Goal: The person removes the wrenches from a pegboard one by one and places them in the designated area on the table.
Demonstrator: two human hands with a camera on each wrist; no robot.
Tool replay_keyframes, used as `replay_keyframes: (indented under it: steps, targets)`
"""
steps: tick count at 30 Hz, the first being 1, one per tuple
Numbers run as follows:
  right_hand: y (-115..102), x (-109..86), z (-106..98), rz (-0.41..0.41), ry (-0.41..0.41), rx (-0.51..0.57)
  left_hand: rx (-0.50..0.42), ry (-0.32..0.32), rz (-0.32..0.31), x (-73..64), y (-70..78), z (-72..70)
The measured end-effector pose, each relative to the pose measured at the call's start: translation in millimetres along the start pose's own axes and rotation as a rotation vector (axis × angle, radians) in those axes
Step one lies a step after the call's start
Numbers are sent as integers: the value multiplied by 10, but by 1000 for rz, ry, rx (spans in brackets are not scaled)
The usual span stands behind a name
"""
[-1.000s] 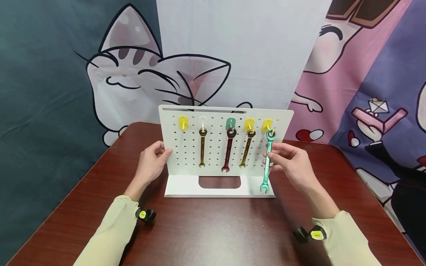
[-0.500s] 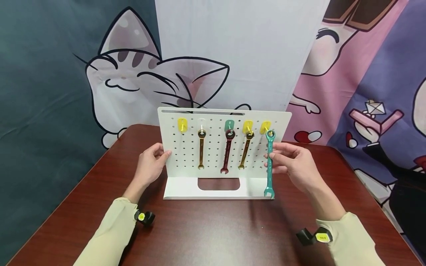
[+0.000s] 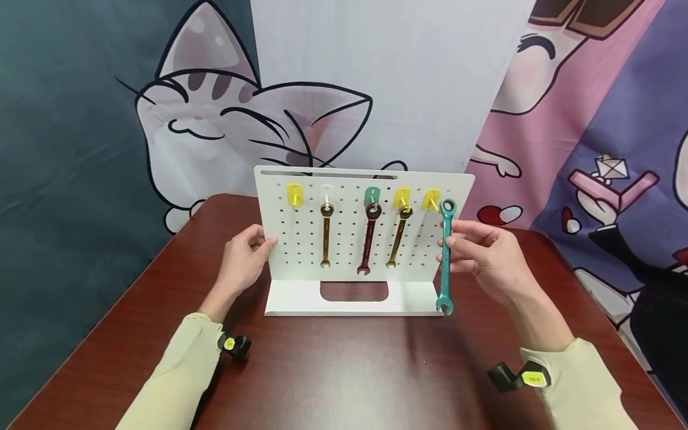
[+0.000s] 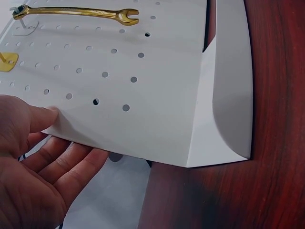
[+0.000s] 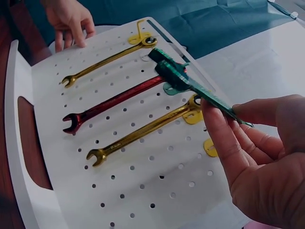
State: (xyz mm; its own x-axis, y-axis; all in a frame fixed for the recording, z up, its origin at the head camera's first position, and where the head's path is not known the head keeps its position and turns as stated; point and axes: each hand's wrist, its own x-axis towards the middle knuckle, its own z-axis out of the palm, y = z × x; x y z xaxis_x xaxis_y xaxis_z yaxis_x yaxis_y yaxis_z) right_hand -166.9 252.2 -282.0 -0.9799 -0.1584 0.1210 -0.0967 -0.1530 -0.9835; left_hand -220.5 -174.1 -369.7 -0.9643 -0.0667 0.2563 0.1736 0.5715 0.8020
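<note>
My right hand [image 3: 491, 257] pinches a green combination wrench [image 3: 445, 263] between thumb and fingers. The wrench hangs upright at the right side of a white pegboard [image 3: 306, 239], its ring end up and just right of the rightmost yellow hook [image 3: 431, 199], apart from it. With thumb in front and fingers behind, my left hand [image 3: 244, 261] grips the board's left edge, as the left wrist view shows. Three wrenches hang on the board: a gold wrench [image 3: 325, 236], a red wrench [image 3: 368, 239] and another gold wrench [image 3: 398, 239]. In the right wrist view the green wrench [image 5: 188, 83] looks doubled.
The leftmost yellow hook [image 3: 295, 196] bears nothing. Below, the board's white base [image 3: 292, 298] with its cut-out stands on a dark red-brown table [image 3: 333, 370]. Cartoon-printed cloths [image 3: 317, 54] hang behind the table.
The green wrench's ring end has come off the rightmost yellow hook and moved right with my right hand. My left hand has stayed on the board's edge.
</note>
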Motion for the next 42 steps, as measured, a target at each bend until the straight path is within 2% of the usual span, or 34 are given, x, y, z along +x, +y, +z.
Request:
replay_keyframes:
  steps: [14, 27, 42]
  targets:
    - [-15, -52, -304, -3, 17, -10, -4, -3, -3, 12, 14, 2]
    - [75, -105, -541, 28, 57, -87, 5, 7, -4, 8, -1, 12]
    - [193, -131, -774, 66, 93, -62, 14, 18, 0, 4, 4, 16]
